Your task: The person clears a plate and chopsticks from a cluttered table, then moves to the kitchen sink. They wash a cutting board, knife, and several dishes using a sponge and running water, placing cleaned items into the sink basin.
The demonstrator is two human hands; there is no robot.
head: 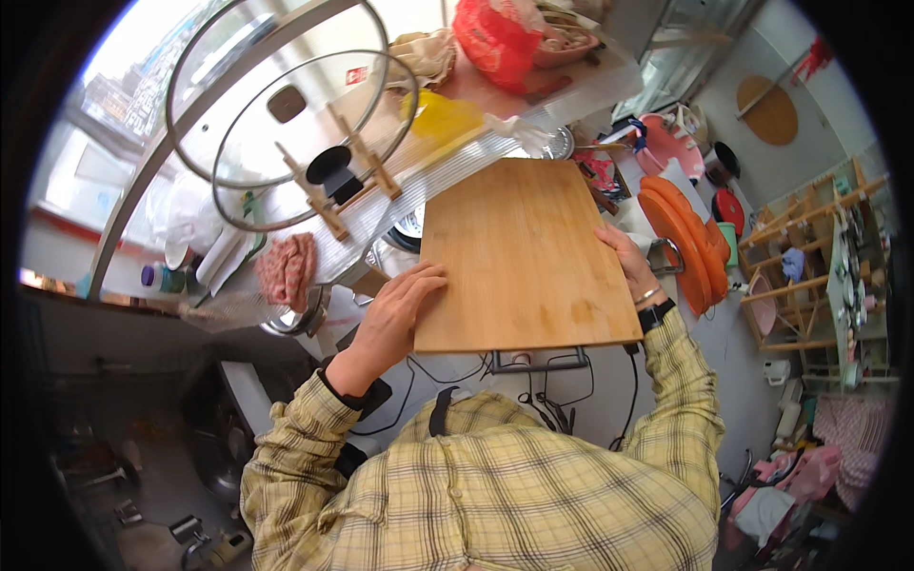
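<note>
A rectangular wooden board [521, 257], like a cutting board, lies level in front of my chest, with a few darker stains near its front right corner. My left hand [403, 314] grips its left edge, fingers on the upper face and the thumb out of sight. On the opposite edge my right hand [628, 260] holds on with the thumb on top; the other fingers are hidden beneath. Just under the board's front edge a dark bar handle [539, 361] shows. What bears the board from below is hidden.
Two glass pot lids [314, 143] stand in a wooden rack [335, 193] at the left back. A checked cloth [287, 270] hangs at the shelf edge. Beyond are a yellow bag [443, 118] and red bag [496, 43]. An orange padded object [682, 239] sits right; cables [550, 407] hang below.
</note>
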